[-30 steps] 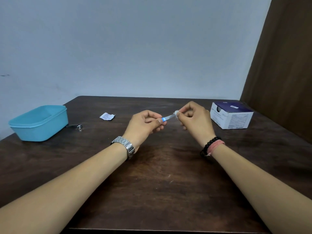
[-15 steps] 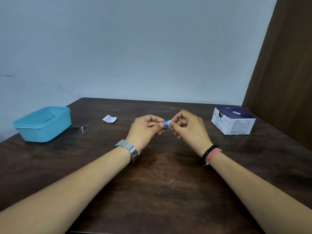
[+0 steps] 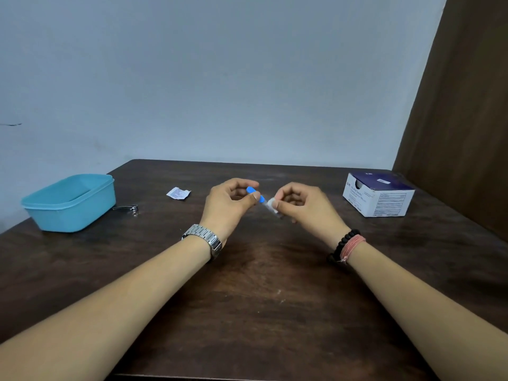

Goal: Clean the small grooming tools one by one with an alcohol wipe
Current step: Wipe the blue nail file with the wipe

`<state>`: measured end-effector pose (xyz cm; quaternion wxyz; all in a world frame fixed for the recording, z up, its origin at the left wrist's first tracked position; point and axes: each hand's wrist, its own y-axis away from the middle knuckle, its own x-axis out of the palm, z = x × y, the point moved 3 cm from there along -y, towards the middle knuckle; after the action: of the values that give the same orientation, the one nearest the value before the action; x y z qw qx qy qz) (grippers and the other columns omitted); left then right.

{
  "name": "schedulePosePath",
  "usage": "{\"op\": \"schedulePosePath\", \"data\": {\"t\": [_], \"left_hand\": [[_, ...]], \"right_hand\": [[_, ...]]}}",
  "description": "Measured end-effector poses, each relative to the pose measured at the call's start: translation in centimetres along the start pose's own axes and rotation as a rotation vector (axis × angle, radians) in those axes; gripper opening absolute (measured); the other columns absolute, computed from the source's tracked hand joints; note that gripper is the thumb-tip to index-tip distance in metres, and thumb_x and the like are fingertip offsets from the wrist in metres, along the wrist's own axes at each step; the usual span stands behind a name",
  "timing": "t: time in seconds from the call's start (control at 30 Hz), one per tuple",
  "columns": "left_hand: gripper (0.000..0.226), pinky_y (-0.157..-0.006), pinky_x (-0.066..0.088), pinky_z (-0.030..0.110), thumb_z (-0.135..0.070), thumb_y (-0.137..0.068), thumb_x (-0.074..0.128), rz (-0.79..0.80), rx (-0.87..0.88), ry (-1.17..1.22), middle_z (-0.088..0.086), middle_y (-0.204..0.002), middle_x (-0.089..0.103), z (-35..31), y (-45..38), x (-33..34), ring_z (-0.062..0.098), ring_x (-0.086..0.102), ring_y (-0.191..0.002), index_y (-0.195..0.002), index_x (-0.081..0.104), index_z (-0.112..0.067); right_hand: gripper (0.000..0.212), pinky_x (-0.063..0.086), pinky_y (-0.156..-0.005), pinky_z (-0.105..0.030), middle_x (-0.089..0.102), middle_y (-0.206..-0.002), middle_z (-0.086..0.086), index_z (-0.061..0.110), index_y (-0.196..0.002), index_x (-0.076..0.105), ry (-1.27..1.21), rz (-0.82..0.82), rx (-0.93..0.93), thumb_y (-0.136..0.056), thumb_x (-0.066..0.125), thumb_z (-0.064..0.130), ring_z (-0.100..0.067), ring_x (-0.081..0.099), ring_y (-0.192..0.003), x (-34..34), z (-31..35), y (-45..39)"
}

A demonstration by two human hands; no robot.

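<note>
Right of the blue tub (image 3: pixel 68 202), the left hand (image 3: pixel 228 207) pinches a blue-handled tool (image 3: pixel 255 194); the right hand (image 3: pixel 305 207) pinches a wipe (image 3: pixel 272 202) around its shaft (tip hidden).

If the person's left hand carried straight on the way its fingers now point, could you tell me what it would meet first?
The left hand points right, holding the blue-handled tool. It would most likely meet the white wipe pinched in the right hand first; they look nearly level, though depth is hard to judge.
</note>
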<state>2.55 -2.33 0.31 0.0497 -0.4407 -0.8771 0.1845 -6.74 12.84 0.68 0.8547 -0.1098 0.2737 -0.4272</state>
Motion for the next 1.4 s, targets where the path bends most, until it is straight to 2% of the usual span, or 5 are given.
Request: {"op": "schedulePosePath", "data": {"t": [0.43,0.53,0.8,1.07,1.4], "left_hand": [[0.025,-0.089,0.054,0.029,0.000,-0.087,0.064,0.258,-0.168,0.278,0.007,-0.101,0.071,0.2,0.9,1.6,0.016,0.066,-0.094,-0.108,0.069,-0.012],[0.033,-0.078,0.056,0.026,0.000,-0.086,0.066,0.340,-0.180,0.244,0.007,-0.100,0.071,0.1,1.3,1.8,0.016,0.069,-0.093,-0.116,0.067,-0.015],[0.029,-0.085,0.056,0.032,0.000,-0.087,0.064,0.336,-0.125,0.095,0.001,-0.088,0.068,0.5,1.3,1.9,0.017,0.065,-0.091,-0.105,0.071,-0.021],[0.028,-0.088,0.054,0.054,-0.016,-0.073,0.069,0.354,-0.029,-0.153,-0.006,-0.083,0.067,0.3,1.2,2.1,0.017,0.063,-0.080,-0.098,0.073,-0.027],[0.039,-0.090,0.053,0.040,-0.010,-0.081,0.069,0.415,0.060,-0.324,-0.005,-0.088,0.070,-0.3,1.4,2.3,0.018,0.067,-0.086,-0.113,0.068,-0.031]], "right_hand": [[0.006,0.055,-0.063,-0.026,0.070,-0.069,-0.010,0.004,-0.085,0.065,-0.165,0.033,0.038,-0.088,0.070,0.006,-0.015,0.066,-0.063,1.1,-0.6,0.0],[0.006,0.054,-0.062,-0.026,0.071,-0.072,-0.015,0.005,-0.084,0.065,-0.158,-0.010,0.051,-0.087,0.069,0.005,-0.014,0.065,-0.060,0.8,-0.8,-0.1],[0.009,0.055,-0.058,-0.024,0.071,-0.070,-0.010,0.009,-0.081,0.067,-0.006,-0.084,0.002,-0.085,0.074,0.014,-0.011,0.066,-0.059,0.5,-0.1,0.2],[0.013,0.055,-0.058,-0.024,0.071,-0.070,-0.006,0.011,-0.082,0.066,-0.031,-0.148,-0.001,-0.084,0.076,0.019,-0.013,0.065,-0.059,0.1,0.4,0.2],[0.015,0.053,-0.056,-0.022,0.071,-0.075,-0.010,0.008,-0.091,0.065,-0.053,-0.202,-0.027,-0.085,0.075,0.016,-0.011,0.061,-0.058,-0.9,0.5,0.0]]}}
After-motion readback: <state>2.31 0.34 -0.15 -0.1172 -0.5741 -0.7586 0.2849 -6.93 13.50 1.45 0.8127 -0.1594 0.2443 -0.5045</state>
